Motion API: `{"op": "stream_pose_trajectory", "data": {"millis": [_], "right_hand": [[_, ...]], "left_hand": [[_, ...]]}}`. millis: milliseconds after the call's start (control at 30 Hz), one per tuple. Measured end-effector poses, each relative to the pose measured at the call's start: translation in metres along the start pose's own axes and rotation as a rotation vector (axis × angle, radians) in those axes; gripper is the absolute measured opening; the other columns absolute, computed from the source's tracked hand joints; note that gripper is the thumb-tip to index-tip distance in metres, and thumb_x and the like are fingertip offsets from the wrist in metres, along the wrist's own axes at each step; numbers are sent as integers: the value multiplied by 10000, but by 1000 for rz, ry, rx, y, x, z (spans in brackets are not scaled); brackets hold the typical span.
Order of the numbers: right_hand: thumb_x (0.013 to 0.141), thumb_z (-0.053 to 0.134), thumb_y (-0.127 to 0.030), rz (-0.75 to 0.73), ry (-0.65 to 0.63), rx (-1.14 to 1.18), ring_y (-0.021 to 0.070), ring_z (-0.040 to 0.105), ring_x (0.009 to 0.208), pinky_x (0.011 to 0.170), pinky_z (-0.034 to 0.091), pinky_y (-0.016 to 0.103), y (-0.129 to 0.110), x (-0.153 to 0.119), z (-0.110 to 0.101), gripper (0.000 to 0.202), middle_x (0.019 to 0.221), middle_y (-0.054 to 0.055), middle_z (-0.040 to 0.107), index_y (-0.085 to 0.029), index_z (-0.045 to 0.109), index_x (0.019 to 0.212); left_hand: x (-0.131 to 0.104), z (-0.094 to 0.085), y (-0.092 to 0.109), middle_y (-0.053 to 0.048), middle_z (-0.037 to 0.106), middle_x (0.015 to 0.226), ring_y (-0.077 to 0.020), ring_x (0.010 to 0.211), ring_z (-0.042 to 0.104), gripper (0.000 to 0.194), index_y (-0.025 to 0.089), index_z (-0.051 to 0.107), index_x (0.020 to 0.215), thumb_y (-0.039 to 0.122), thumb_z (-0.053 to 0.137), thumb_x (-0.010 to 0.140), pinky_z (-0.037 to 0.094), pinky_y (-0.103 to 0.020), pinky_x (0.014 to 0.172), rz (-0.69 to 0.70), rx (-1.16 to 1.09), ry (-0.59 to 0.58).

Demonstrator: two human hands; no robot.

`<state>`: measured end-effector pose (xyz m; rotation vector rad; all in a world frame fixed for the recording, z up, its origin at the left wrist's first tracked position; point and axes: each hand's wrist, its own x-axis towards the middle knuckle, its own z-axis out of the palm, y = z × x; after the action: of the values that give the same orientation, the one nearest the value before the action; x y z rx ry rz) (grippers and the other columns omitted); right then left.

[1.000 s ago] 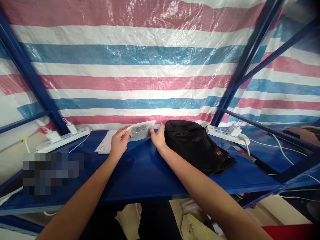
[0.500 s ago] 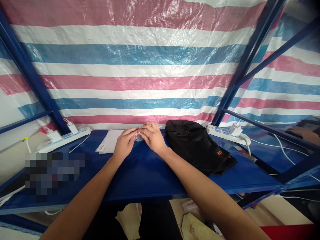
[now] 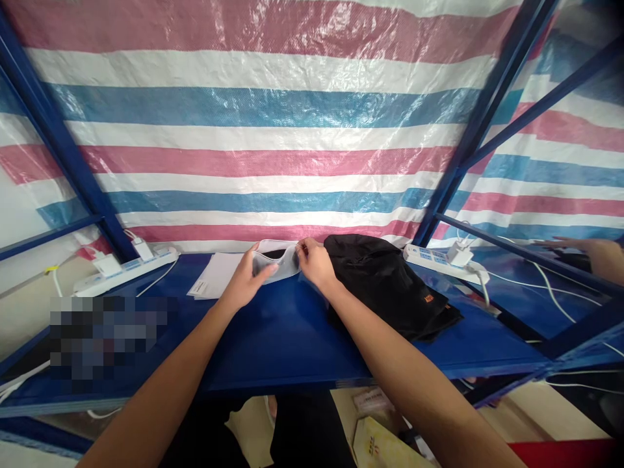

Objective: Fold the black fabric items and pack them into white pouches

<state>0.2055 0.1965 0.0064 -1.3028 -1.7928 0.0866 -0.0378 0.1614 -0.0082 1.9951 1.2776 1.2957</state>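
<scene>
A translucent zip pouch [image 3: 287, 267] is held up between my two hands above the blue shelf, its mouth parted. Something dark shows inside the opening; I cannot make out what it is. My left hand [image 3: 246, 278] grips the pouch's left side, thumb on the near face. Fingers of my right hand [image 3: 314, 261] are closed on its right end, at the top edge. Just left of the pouch lie white paper sheets [image 3: 213, 275] with a small label. To the right of my right hand is a folded black cloth [image 3: 385, 286] with orange lettering.
Power strips with white chargers stand at the left [image 3: 127, 271] and right [image 3: 441, 261] of the blue shelf [image 3: 273, 344]. Blue metal posts and a striped plastic sheet [image 3: 273, 156] enclose the back. Another person's hand [image 3: 585, 250] shows at far right. A yellow box [image 3: 383, 445] lies below.
My hands have moved apart, and the pouch between them now gapes with its dark inside showing. At far right, the other person's hand has shifted.
</scene>
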Motion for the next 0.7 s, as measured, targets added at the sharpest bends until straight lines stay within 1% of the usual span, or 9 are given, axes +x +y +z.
{"op": "stream_pose_trajectory", "data": {"millis": [67, 100, 200, 300, 367, 433, 533, 633, 700], "right_hand": [[1060, 615, -335, -24, 42, -26, 320, 699, 1041, 980, 551, 451, -5, -2, -2, 180, 1056, 114, 761, -205, 727, 1112], [1063, 618, -371, -51, 79, -27, 338, 682, 1109, 1022, 546, 476, -8, -2, -4, 220, 1109, 130, 754, -201, 731, 1147], [1080, 611, -404, -214, 124, 46, 351, 614, 1300, 1146, 506, 520, -12, -3, -10, 287, 1308, 149, 700, -220, 730, 1265], [1025, 727, -395, -415, -63, 124, 346, 568, 1409, 1212, 468, 538, -13, -3, -13, 267, 1445, 120, 644, -272, 759, 1260], [932, 845, -393, -475, -184, 121, 371, 548, 1439, 1221, 454, 568, -13, -3, -12, 442, 1510, 134, 604, -275, 734, 1344], [874, 898, -389, -456, -228, 131, 377, 587, 1384, 1181, 484, 570, -15, -4, -11, 630, 1488, 161, 611, -258, 673, 1448], [852, 902, -409, -349, -208, 260, 330, 679, 1211, 1083, 546, 500, -19, -4, -10, 579, 1312, 136, 700, -227, 706, 1365], [776, 941, -459, -148, -166, 508, 273, 722, 1048, 986, 582, 419, -24, -2, -10, 489, 1140, 79, 763, -212, 751, 1153], [724, 965, -466, -10, -189, 692, 249, 737, 982, 937, 597, 385, -27, -2, -10, 513, 1099, 55, 786, -214, 755, 1120]], "left_hand": [[-1, 6, -4, -172, 334, 1781, -394, 1635, 346, 1092, 282, 222, 1752, 521, 846, 888, 347, -542, 1303, 24, 83, -61], [-1, 8, -5, -175, 297, 1794, -398, 1648, 317, 1143, 290, 171, 1764, 480, 863, 873, 332, -552, 1312, 48, 116, -72], [0, 10, -7, -165, 327, 1771, -385, 1638, 344, 1086, 322, 129, 1769, 369, 808, 922, 347, -564, 1308, 151, 170, -64], [0, 7, -4, -140, 397, 1722, -368, 1598, 417, 1018, 354, 166, 1764, 282, 766, 945, 398, -555, 1284, 253, 214, -49], [-2, 3, 0, -123, 447, 1687, -350, 1568, 463, 961, 364, 231, 1751, 233, 745, 950, 444, -523, 1261, 314, 241, -23], [-3, -2, 4, -107, 485, 1662, -340, 1549, 493, 899, 368, 317, 1727, 202, 735, 948, 475, -493, 1245, 371, 272, 13], [-2, -9, 8, -117, 506, 1640, -350, 1505, 541, 899, 349, 401, 1693, 212, 806, 903, 480, -495, 1245, 400, 254, 131], [3, -12, 11, -156, 511, 1635, -353, 1404, 625, 1059, 319, 404, 1684, 314, 958, 782, 534, -497, 1181, 284, -10, 321], [6, -12, 12, -164, 596, 1564, -339, 1311, 689, 998, 286, 510, 1607, 393, 994, 742, 585, -467, 1098, 153, -287, 322]]}}
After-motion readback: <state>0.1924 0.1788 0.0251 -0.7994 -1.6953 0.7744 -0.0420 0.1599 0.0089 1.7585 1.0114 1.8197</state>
